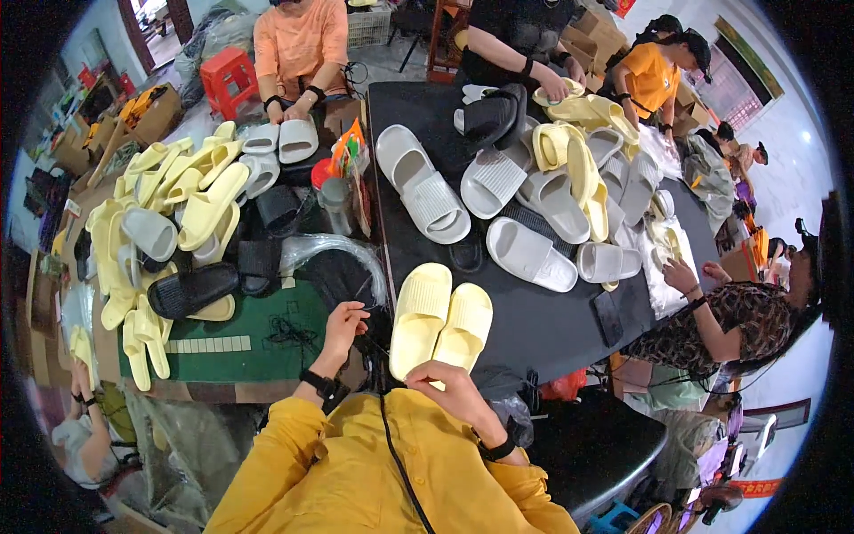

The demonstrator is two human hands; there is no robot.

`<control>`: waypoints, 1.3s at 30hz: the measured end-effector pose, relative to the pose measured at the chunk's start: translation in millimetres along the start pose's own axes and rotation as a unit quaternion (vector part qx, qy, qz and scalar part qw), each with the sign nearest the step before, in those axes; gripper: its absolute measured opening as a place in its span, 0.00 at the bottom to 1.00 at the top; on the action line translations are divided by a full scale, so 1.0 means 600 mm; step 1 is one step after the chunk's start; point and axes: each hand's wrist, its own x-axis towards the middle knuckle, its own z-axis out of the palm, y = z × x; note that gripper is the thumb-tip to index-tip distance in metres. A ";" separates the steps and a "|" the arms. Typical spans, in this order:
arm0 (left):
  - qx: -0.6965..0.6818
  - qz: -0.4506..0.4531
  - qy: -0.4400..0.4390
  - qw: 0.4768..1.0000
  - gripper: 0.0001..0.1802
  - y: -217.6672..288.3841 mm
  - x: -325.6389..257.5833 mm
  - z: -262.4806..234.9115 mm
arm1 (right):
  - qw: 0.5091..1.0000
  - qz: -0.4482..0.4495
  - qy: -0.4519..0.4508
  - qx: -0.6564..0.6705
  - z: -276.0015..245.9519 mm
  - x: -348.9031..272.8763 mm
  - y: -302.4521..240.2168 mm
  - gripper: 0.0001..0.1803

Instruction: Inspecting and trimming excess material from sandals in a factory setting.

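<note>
— Head view first: what lies farthest left?

— One heap of yellow slides [169, 191] on the green mat [267, 343], too tangled to count. I make out at least three black slides [191, 289] among them and three white ones [276, 142] at the far end, under the hands of a person in an orange top [302, 40].

— And the wearer's own hands?

— Two, both coming up from yellow sleeves, each with one dark wristband. The left hand [342, 325] is closed narrowly, fingertips pinching something thin and dark beside a clear plastic bag [334, 254]; what it grips is too small to name. The right hand [449, 383] curls around the heel of the nearer slipper in the pale yellow pair [440, 320].

— Where does that pair sit?

— Two slippers, side by side and touching, soles down, at the near edge of the black table [534, 329], just ahead of the wearer's chest.

— Farther right?

— Roughly eight grey-white slides [525, 254] spread across the table, perhaps more hidden, plus one black pair [494, 116] and about five yellow ones [569, 147] at the far side. Three other people work along that edge.
</note>
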 end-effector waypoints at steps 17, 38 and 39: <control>0.007 0.006 0.055 0.998 0.19 -0.009 -0.047 -0.011 | 0.992 0.088 0.045 0.072 -0.015 -0.036 0.033 0.05; -0.087 0.116 0.054 0.988 0.17 0.046 -0.039 0.015 | 0.970 0.167 0.069 0.165 -0.029 -0.070 0.051 0.06; -0.102 0.118 0.071 0.985 0.14 0.051 -0.043 0.020 | 0.969 0.168 0.073 0.164 -0.031 -0.076 0.054 0.06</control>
